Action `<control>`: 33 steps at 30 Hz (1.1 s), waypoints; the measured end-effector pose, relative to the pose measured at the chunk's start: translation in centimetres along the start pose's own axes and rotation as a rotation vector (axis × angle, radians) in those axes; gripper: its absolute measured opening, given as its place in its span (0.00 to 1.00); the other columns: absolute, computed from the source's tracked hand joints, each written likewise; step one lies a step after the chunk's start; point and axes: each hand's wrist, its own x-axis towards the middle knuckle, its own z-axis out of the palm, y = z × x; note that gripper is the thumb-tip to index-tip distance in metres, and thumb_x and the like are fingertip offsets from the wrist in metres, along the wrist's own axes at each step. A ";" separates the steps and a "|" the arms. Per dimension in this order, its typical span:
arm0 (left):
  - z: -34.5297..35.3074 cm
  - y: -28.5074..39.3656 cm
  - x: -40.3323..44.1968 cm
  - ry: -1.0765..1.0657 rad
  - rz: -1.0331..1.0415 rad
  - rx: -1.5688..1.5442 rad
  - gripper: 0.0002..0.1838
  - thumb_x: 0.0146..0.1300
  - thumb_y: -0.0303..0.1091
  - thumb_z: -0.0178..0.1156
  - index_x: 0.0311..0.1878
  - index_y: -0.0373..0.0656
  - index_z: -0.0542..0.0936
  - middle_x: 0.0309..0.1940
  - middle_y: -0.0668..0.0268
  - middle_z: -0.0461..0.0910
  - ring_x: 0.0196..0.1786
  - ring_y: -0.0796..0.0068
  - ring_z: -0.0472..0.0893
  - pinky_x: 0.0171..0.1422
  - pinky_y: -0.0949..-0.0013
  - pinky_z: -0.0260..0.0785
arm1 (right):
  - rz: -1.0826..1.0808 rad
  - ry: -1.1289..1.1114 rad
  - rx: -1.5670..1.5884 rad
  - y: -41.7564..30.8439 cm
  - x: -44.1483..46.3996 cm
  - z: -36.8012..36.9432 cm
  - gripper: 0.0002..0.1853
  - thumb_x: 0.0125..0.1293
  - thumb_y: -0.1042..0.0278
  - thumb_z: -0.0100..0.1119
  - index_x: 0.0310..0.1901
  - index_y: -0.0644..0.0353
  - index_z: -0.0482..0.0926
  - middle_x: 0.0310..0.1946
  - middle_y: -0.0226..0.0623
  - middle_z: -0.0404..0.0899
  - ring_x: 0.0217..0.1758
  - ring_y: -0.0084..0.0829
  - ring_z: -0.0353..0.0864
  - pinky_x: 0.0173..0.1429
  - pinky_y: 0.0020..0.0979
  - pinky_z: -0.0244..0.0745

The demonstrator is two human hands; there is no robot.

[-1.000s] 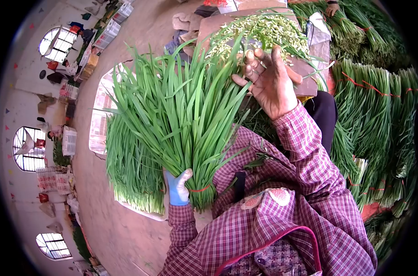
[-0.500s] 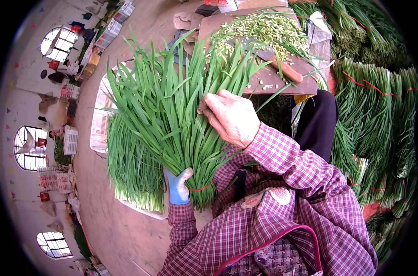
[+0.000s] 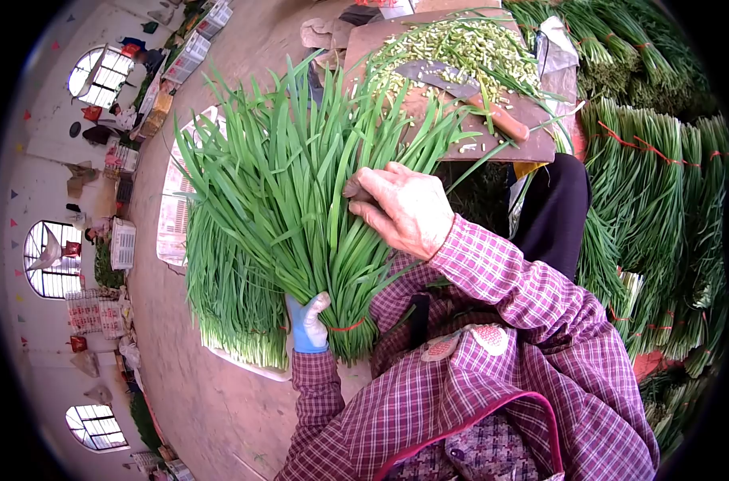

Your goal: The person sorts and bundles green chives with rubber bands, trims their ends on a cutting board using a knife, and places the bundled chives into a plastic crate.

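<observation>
A thick bunch of garlic chives (image 3: pixel 300 200) stands fanned out in front of me, its lower end tied with a red band (image 3: pixel 348 326). My left hand (image 3: pixel 308 321), in a blue and white glove, is closed round the lower part of the bunch beside the band. Bare and curled, my right hand (image 3: pixel 404 207) is at the middle of the leaves with thumb and fingers bent onto them. Its fingertips are partly hidden among the leaves. Behind the bunch, more garlic chives (image 3: pixel 232 280) lie on a pale crate (image 3: pixel 174 220) at the left.
Beyond my right hand is a board (image 3: pixel 460 152) bearing chopped stem ends (image 3: pixel 476 52) and a knife (image 3: pixel 460 92) with a wooden handle. Large stacks of tied chives (image 3: pixel 653 216) fill the right side. Crates (image 3: pixel 124 244) line the far wall, with people near them.
The leaf tops have spread and shifted slightly left, uncovering more of the knife blade. My right hand's fingers have parted a little. My left hand stays at the base.
</observation>
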 end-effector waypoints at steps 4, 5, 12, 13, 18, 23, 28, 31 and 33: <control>5.3 4.2 -1.9 0.042 0.028 0.021 0.38 0.49 0.28 0.65 0.66 0.38 0.64 0.31 0.72 0.72 0.29 0.82 0.69 0.35 0.78 0.63 | 0.024 -0.019 0.027 -0.5 0.3 -0.1 0.11 0.60 0.65 0.60 0.42 0.55 0.73 0.32 0.37 0.80 0.37 0.43 0.81 0.47 0.41 0.75; 5.6 4.5 -1.9 0.041 0.027 0.022 0.38 0.49 0.28 0.65 0.66 0.38 0.64 0.31 0.72 0.72 0.29 0.82 0.69 0.35 0.78 0.63 | 0.025 -0.018 0.027 -0.5 0.4 -0.1 0.11 0.60 0.65 0.60 0.42 0.55 0.73 0.32 0.37 0.80 0.37 0.43 0.81 0.47 0.41 0.75; 3.9 2.9 -0.9 0.003 0.047 0.043 0.36 0.49 0.26 0.63 0.65 0.38 0.64 0.31 0.72 0.72 0.27 0.82 0.68 0.31 0.78 0.63 | 0.045 -0.049 -0.111 -0.4 0.6 0.7 0.15 0.55 0.57 0.65 0.40 0.54 0.76 0.29 0.36 0.76 0.37 0.41 0.79 0.37 0.42 0.73; 3.7 2.8 -0.7 -0.030 0.062 0.067 0.36 0.49 0.26 0.63 0.64 0.38 0.65 0.30 0.72 0.72 0.26 0.83 0.68 0.31 0.78 0.62 | 0.041 -0.053 -0.102 -0.5 0.6 0.8 0.15 0.54 0.56 0.66 0.39 0.54 0.77 0.29 0.36 0.76 0.37 0.41 0.79 0.37 0.42 0.73; 6.4 5.3 -1.5 -0.014 0.095 0.127 0.37 0.47 0.25 0.63 0.64 0.37 0.65 0.31 0.71 0.72 0.26 0.83 0.69 0.30 0.78 0.63 | 0.031 -0.028 -0.071 -0.6 0.5 1.2 0.10 0.53 0.58 0.66 0.33 0.52 0.79 0.28 0.34 0.74 0.37 0.39 0.78 0.38 0.41 0.73; 5.7 3.9 -1.3 0.101 0.108 0.026 0.35 0.47 0.22 0.61 0.63 0.37 0.66 0.30 0.71 0.72 0.26 0.83 0.69 0.29 0.78 0.61 | -0.120 0.135 -0.151 -0.4 0.3 2.0 0.09 0.57 0.62 0.63 0.32 0.56 0.74 0.29 0.36 0.69 0.37 0.39 0.75 0.38 0.39 0.72; 3.5 2.4 -1.1 0.056 0.144 0.046 0.37 0.47 0.23 0.61 0.65 0.36 0.64 0.28 0.70 0.71 0.26 0.82 0.67 0.30 0.78 0.61 | 0.117 0.418 0.051 1.2 1.7 -0.1 0.07 0.64 0.65 0.60 0.34 0.59 0.77 0.30 0.39 0.74 0.33 0.38 0.78 0.39 0.34 0.73; 0.9 0.6 -0.7 0.060 0.154 0.050 0.38 0.47 0.23 0.61 0.66 0.35 0.64 0.28 0.70 0.71 0.25 0.81 0.66 0.31 0.78 0.60 | 0.232 0.428 0.160 3.2 1.6 -3.8 0.15 0.65 0.55 0.59 0.32 0.60 0.79 0.25 0.39 0.74 0.30 0.38 0.77 0.36 0.36 0.71; 1.2 0.7 -0.6 0.057 0.103 0.040 0.38 0.47 0.24 0.61 0.66 0.33 0.64 0.27 0.70 0.70 0.25 0.81 0.66 0.31 0.78 0.60 | 0.316 0.458 0.246 4.3 1.2 -5.2 0.17 0.67 0.54 0.58 0.31 0.61 0.81 0.20 0.38 0.73 0.27 0.34 0.77 0.35 0.34 0.70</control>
